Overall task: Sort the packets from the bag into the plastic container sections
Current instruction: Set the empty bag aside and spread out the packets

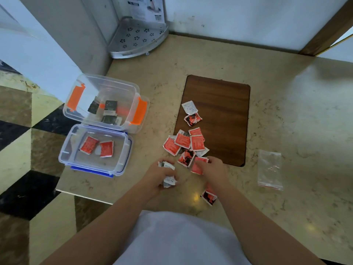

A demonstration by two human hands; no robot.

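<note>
Nearest, at 6 o'clock: lone red-black packet (pixel 209 197) beneath right forearm. Left hand (pixel 160 175) clenched on crumpled white packets (pixel 168 181); right hand (pixel 214 166) pinching red packet (pixel 197 165), long axis toward 12. Beyond: loose red packets (pixel 186 142), square, scattered. At 9: blue-clipped container (pixel 122 159) with two red. At 10: orange-clipped container (pixel 133 87), dark packets. At 3: empty clear bag (pixel 269 169), long axis 12–6.

Two containers (pixel 99 104), one bag (pixel 269 170), loose packets (pixel 183 140) — perhaps a dozen

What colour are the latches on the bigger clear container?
Orange latches, seen from the head camera.
</note>
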